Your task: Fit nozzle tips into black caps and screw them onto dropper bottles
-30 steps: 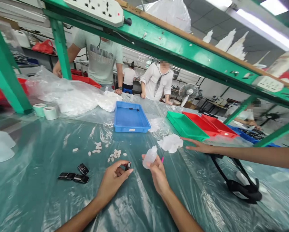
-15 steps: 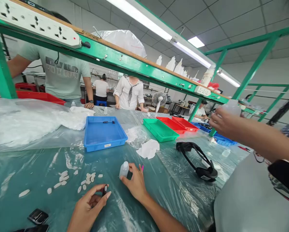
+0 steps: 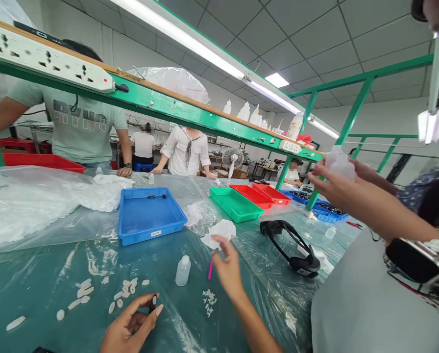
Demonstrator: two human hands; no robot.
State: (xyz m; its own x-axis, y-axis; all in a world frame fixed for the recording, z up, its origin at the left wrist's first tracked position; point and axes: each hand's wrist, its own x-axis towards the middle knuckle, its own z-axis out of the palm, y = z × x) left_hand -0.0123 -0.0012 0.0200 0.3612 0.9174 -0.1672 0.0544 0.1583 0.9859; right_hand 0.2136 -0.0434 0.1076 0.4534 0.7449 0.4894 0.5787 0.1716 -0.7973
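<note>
Head view. The left hand (image 3: 131, 326) pinches a small black part (image 3: 153, 302) between thumb and fingers (image 3: 158, 310), low over the tabletop (image 3: 50, 279); the part stands upright at the fingertips, with its top end clear of the grip. The right hand (image 3: 229, 267) is raised above the tabletop with loosely spread fingers that hold nothing. A pink stick (image 3: 210, 269) lies just to its left, apart from the fingertips as far as can be seen. A small white squeeze bottle (image 3: 183, 270) stands upright on the tabletop between the two hands, touched by neither. White pellets (image 3: 126, 288) are scattered to the left of the bottle, and a smaller cluster of white bits (image 3: 209, 297) lies just below the right hand. A crumpled white cloth (image 3: 219, 230) lies beyond the right hand, beside a black strap (image 3: 293, 245).

A blue tray (image 3: 149, 215) carries a small white label on its front wall; the label's text is too small to read. Green (image 3: 236, 205) and red trays (image 3: 254, 195) lie farther back. A co-worker's hands (image 3: 333, 184) at the right hold a white bottle (image 3: 340, 164) in the air. A person across the tabletop wears a grey shirt (image 3: 83, 127) with large dark letters, partly hidden by the green shelf (image 3: 160, 105) and not fully legible. A white power strip (image 3: 46, 56) is fixed to the shelf.
</note>
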